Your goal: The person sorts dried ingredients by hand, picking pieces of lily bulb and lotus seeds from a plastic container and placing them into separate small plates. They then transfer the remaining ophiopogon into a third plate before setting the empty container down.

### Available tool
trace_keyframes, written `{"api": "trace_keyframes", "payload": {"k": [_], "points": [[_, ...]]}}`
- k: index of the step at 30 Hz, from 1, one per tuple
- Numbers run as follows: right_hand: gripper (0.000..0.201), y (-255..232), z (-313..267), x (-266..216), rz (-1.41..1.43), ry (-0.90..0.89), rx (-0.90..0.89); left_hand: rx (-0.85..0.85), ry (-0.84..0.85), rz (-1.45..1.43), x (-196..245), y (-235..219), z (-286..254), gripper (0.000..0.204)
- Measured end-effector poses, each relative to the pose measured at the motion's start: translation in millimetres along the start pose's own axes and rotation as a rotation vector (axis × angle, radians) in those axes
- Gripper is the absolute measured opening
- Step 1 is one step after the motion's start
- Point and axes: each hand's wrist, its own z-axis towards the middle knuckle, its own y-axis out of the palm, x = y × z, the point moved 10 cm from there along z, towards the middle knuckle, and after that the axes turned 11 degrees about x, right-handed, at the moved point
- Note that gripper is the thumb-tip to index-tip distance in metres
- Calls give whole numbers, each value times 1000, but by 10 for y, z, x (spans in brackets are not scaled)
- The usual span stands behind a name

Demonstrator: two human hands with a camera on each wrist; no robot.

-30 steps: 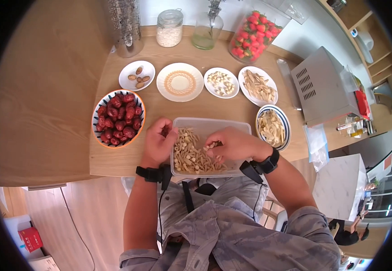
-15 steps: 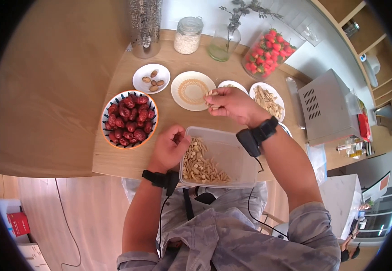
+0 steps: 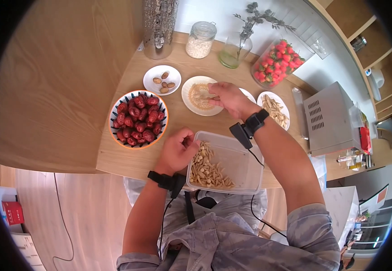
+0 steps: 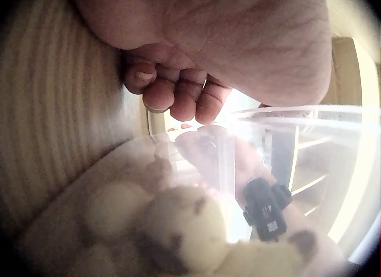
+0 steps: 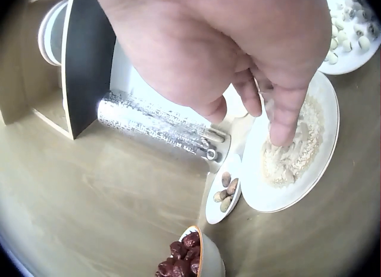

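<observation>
Over the ring-patterned plate (image 3: 189,101), my right hand (image 3: 234,99) points its loosely bent fingers down, thumb apart from index. Pale, slender pieces (image 5: 290,155) lie on the plate beneath the fingertips in the right wrist view; whether any still touch the fingers I cannot tell. My left hand (image 3: 176,151) is beside the upper left corner of a clear plastic box (image 3: 250,174), its thumb at the rim, fingers loosely curled outside and holding nothing. Similar pale pieces (image 3: 207,171) fill the box's left part. The left wrist view shows the curled fingers (image 4: 184,98).
Left of the box stands a bowl of red dates (image 3: 137,119). Behind are a small plate of brown nuts (image 3: 160,81), a plate of pale strips (image 3: 275,108), a jar (image 3: 200,40), a vase (image 3: 235,49) and a strawberry container (image 3: 277,65). A metal appliance (image 3: 329,119) stands right.
My right hand rose out of the box with pale pieces and moved forward over the patterned plate, where pieces now lie. My left hand stayed by the box corner. The head view has shifted.
</observation>
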Motion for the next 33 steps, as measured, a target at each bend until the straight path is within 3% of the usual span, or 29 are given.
{"api": "trace_keyframes", "payload": {"k": [5,11,14,17,22,29,32,33], "points": [[42,12,-155,-118,38,26,-12,16,10,14,60,-2,6,10],[29,-280,-611,-285,31,-182,-48,62,14,15,-16,-31,27,16],[22,-648,-1216,-320,37,-338,133,76,28,25,0,-29,24,15],[15,-1126,-1824,-87,0,-499,346,84,51,41,15,-33,29,13],[20,-1504,-2547,722,138,-552,549,73,16,-9,-26,-21,9,8],[33,-1546,-2520,1602,36,-323,611,24,-32,98,-60,-62,19,7],[30,-1519,-2535,1495,-105,-479,649,164,64,286,345,-108,-20,15],[29,-1499,-2532,1479,-148,-506,650,153,168,444,590,-38,-31,18]]}}
